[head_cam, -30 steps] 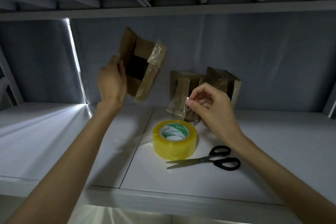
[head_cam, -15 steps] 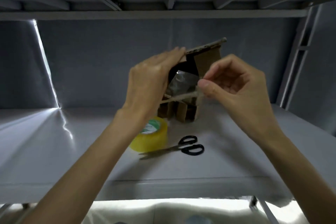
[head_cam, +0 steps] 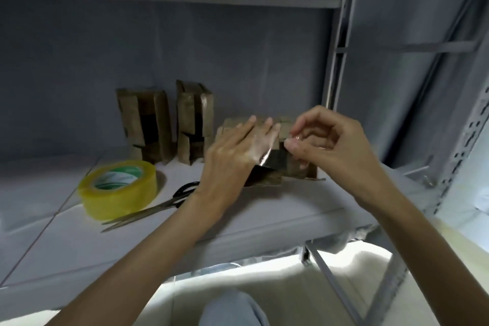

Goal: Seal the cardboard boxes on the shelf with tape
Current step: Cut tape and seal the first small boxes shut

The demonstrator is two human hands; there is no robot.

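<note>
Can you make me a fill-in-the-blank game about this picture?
1. The left hand lies flat on the cardboard box, while the right hand pinches a strip of clear ____.
2. The yellow tape roll lies on the shelf beside a pair of ____.
3. Behind the roll, the number of other cardboard boxes standing upright is ____.

Missing words: tape; scissors; two
</note>
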